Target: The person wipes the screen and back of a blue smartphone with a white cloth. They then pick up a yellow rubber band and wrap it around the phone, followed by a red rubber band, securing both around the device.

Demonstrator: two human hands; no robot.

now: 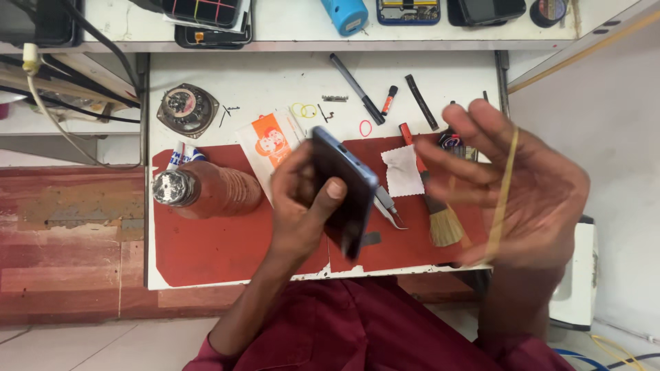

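The left hand (pixel 302 199) grips a slim dark smartphone with a blue metal edge (pixel 344 189) above the white table's (pixel 275 79) front edge, its long axis slanting from far-left to near-right; just to its right, the right hand (pixel 522 192) is spread wide, a tan rubber band (pixel 502 189) stretched across its palm, clear of the phone.

Only 1 view: a head-worn camera looks almost straight down on the counter (pixel 206 264) from close above. Its far edge with a shelf (pixel 289 31) lies at the top of frame, and the wearer's lap fills the bottom.
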